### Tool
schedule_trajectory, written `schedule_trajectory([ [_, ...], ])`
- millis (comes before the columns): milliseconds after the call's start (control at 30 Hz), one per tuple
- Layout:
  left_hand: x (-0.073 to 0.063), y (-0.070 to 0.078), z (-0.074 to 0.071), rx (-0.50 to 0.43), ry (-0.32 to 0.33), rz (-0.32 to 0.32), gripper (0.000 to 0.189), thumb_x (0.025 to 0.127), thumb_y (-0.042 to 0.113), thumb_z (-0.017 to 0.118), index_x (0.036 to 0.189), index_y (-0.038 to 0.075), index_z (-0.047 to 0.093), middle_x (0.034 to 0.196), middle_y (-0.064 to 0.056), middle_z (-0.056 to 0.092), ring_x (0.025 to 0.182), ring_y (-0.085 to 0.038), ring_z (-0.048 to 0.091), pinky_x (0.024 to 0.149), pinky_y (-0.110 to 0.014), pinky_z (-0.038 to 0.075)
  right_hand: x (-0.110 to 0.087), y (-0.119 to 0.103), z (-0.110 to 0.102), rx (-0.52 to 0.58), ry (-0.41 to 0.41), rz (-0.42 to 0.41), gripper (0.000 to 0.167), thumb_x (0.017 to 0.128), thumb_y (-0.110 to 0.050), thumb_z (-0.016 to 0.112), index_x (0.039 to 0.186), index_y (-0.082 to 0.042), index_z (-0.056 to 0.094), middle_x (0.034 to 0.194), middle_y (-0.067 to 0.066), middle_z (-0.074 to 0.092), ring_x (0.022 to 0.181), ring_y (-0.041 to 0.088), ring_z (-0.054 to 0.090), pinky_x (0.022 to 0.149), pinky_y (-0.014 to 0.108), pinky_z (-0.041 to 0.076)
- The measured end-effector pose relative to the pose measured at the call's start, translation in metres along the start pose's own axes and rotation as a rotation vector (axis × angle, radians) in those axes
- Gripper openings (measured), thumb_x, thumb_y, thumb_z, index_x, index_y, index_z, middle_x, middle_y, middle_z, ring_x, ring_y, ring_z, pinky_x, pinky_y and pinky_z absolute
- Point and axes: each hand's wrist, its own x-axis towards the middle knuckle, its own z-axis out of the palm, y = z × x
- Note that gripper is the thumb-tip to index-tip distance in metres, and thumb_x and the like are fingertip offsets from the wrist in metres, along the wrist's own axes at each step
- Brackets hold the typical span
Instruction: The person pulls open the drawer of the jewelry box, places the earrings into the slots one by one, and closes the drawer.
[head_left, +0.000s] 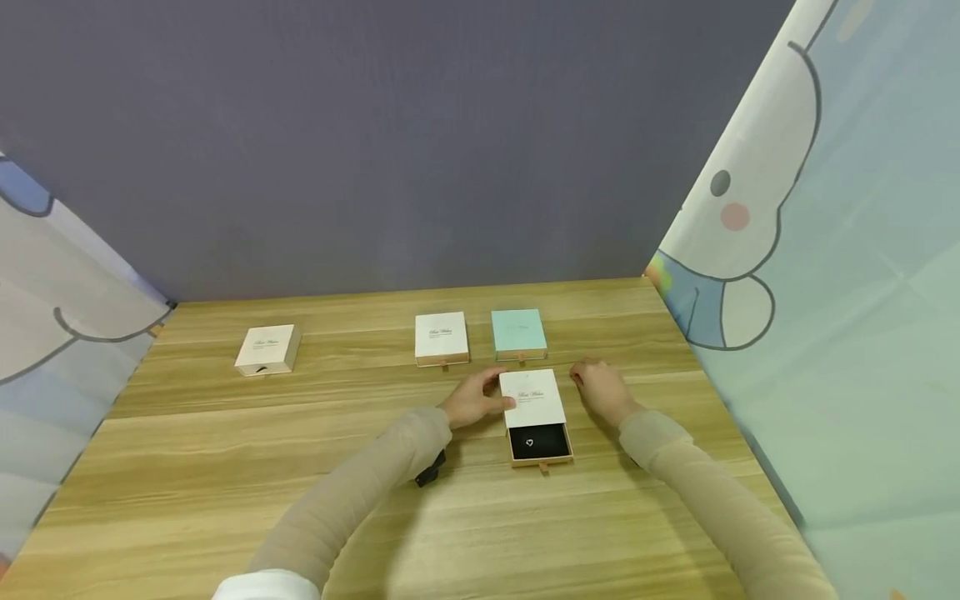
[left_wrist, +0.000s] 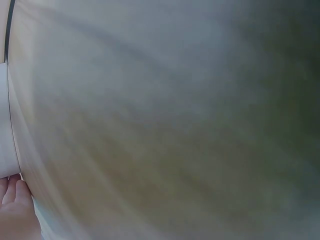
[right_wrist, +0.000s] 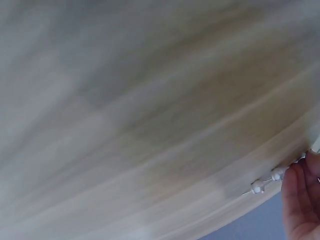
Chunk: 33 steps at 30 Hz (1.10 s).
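My left hand (head_left: pixel 472 400) holds a white drawer box (head_left: pixel 534 396) by its left side, the thumb lying over the lid's edge. The box's inner drawer (head_left: pixel 540 443) is slid partly out toward me; a small silver heart-shaped piece lies on its black lining. In the left wrist view, fingers (left_wrist: pixel 17 195) meet the white box at the left border. To the right of the box, my right hand (head_left: pixel 603 390) is low on the table. The right wrist view shows its fingertips pinching a thin chain with clear whitish beads (right_wrist: pixel 257 187); the chain's far part is hidden by the fingers.
Behind the hands stand another white drawer box (head_left: pixel 441 335) and a mint-green one (head_left: pixel 519 330), both closed. A third white box (head_left: pixel 267 347) sits at the far left. Near my left forearm lies a small black object (head_left: pixel 431 471). Printed curtains hang at both sides.
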Motion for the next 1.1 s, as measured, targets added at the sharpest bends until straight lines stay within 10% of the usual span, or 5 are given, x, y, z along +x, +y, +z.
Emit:
schedule_trajectory([
  [767, -0.004, 0.001, 0.0, -0.001, -0.002, -0.004, 0.073, 0.081, 0.038, 0.068, 0.141, 0.012, 0.037, 0.146, -0.01, 0.034, 0.136, -0.028, 0.028, 0.112, -0.045, 0.026, -0.02, -0.01, -0.012, 0.382, 0.074, 0.153, 0.014, 0.087, -0.003, 0.06, 0.096, 0.002, 0.069, 0.093, 0.015, 0.069, 0.085, 0.029, 0.065, 0.074, 0.04, 0.055],
  [1100, 0.001, 0.0, 0.0, -0.002, -0.011, -0.013, 0.072, 0.081, 0.038, 0.068, 0.141, 0.013, 0.037, 0.146, -0.01, 0.034, 0.135, -0.028, 0.029, 0.112, -0.045, 0.026, -0.03, -0.021, -0.025, 0.385, 0.087, 0.107, 0.01, 0.084, -0.001, 0.063, 0.09, 0.001, 0.07, 0.089, 0.014, 0.07, 0.08, 0.027, 0.065, 0.071, 0.038, 0.056],
])
